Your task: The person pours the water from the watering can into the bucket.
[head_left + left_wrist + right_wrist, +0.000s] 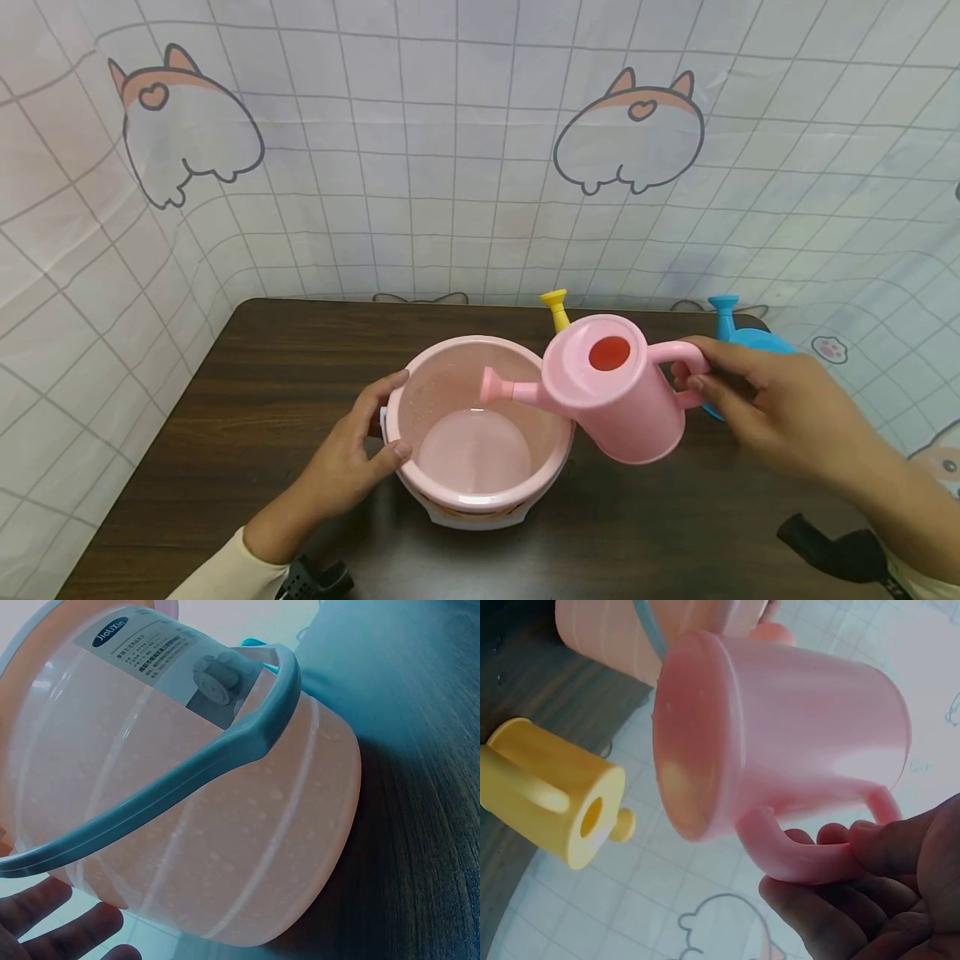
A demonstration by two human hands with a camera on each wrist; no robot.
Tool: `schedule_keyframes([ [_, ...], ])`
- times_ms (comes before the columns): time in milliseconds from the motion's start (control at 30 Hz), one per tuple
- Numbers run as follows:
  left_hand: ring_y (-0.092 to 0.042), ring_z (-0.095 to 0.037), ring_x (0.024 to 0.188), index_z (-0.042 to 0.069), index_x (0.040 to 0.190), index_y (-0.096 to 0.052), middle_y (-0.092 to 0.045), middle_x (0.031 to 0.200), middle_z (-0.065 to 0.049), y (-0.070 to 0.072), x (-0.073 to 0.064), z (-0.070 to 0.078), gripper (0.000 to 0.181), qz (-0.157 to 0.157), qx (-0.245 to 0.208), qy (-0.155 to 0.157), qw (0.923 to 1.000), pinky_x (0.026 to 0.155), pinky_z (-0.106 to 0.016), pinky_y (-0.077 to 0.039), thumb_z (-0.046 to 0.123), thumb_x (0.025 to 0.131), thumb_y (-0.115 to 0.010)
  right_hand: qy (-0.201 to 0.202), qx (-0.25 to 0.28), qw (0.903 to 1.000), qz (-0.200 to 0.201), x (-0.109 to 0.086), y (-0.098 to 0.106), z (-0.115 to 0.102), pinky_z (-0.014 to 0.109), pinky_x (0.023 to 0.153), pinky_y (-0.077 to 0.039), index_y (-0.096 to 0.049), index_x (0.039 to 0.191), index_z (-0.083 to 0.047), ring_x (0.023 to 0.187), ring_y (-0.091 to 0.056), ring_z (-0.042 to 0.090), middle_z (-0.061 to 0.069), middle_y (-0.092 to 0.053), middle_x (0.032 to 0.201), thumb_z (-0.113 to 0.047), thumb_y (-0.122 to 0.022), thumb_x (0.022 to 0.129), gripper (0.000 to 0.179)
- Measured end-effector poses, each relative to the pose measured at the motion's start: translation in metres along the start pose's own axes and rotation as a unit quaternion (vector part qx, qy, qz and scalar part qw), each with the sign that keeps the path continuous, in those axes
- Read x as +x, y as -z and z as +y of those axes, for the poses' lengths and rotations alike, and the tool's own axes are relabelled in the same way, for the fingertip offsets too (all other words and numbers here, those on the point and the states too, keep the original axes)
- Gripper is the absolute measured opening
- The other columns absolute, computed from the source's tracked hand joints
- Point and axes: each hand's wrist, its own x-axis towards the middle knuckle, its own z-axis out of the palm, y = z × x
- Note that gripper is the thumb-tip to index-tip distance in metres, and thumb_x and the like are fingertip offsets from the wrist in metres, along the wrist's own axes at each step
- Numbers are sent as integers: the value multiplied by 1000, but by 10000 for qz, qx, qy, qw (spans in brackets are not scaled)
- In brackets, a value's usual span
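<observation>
My right hand [780, 408] grips the handle of a pink watering can [618, 400], fingers wrapped round it in the right wrist view. The can is raised and tilted left, its sprinkler spout over the opening of a pale pink bucket [480, 502]. On the bucket's left rim rests my left hand [348, 450], thumb on the near side and fingers along the outer wall. The left wrist view shows the bucket's carrying handle [187, 776] hanging down its side, below a printed label [180, 664]. Shiny liquid shows on the bucket's floor in the head view.
Behind the pink can stands a yellow watering can [555, 791]. A blue watering can [761, 340] is at the back right, partly covered by my right hand. All rest on a dark wooden table [262, 375], with a patterned white curtain [450, 167] hanging behind.
</observation>
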Motion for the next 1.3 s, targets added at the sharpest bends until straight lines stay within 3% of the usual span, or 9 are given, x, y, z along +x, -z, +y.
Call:
schedule_keyframes([
  [300,-65,-16,98,29,159,-31,-60,129,-5,0,0,1,72,25,-53,77,10000,86,-40,-52,38,96,-66,159,-157,9997,-39,6,2,2,13,60,-43,-73,123,-14,78,-67,-2,-12,-74,93,9,-84,75,54],
  [567,-65,-18,97,24,159,-31,-61,128,-9,-1,0,0,72,12,-76,-19,10000,86,-39,-51,40,97,-65,267,-452,9986,-84,14,5,-1,14,59,-42,-74,120,-18,66,-52,1,-16,-66,84,4,-84,78,49],
  [1300,-64,-17,96,26,159,-31,-61,127,-7,-1,0,0,72,58,-35,-9,10000,85,-43,-52,44,97,-64,443,-473,9979,-59,19,6,-1,14,58,-41,-75,118,-18,63,-48,1,-14,-61,85,6,-84,75,50],
])
